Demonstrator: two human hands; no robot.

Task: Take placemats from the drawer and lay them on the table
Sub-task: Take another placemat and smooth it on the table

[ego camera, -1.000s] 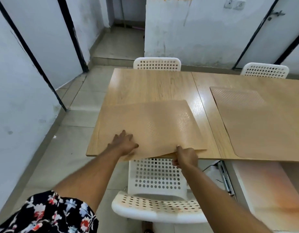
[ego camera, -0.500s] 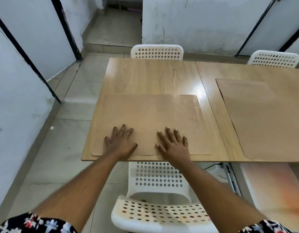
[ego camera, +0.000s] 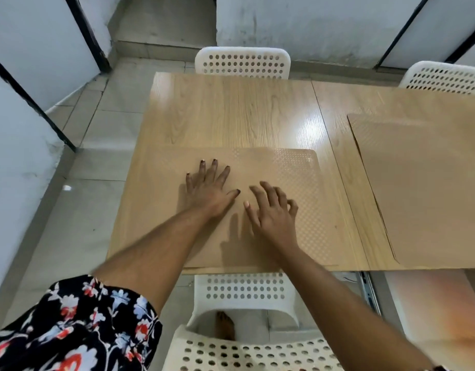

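Note:
A tan textured placemat (ego camera: 297, 183) lies flat on the left end of the wooden table (ego camera: 231, 111), its near edge along the table's front edge. My left hand (ego camera: 208, 187) rests palm down on the mat with fingers spread. My right hand (ego camera: 272, 211) hovers just above the mat beside it, fingers apart and slightly curled, holding nothing. A second placemat (ego camera: 423, 183) of the same colour lies flat on the table to the right, partly cut off by the frame.
A white perforated chair (ego camera: 244, 293) is tucked under the table in front of me, and two more chairs (ego camera: 243, 62) (ego camera: 445, 76) stand on the far side. An open drawer rail (ego camera: 367, 290) shows at the lower right. Tiled floor and white walls lie to the left.
The mat went from half-lifted at its front edge to lying flat. Both hands slid forward over it toward the middle, and the right hand has lifted slightly off the surface.

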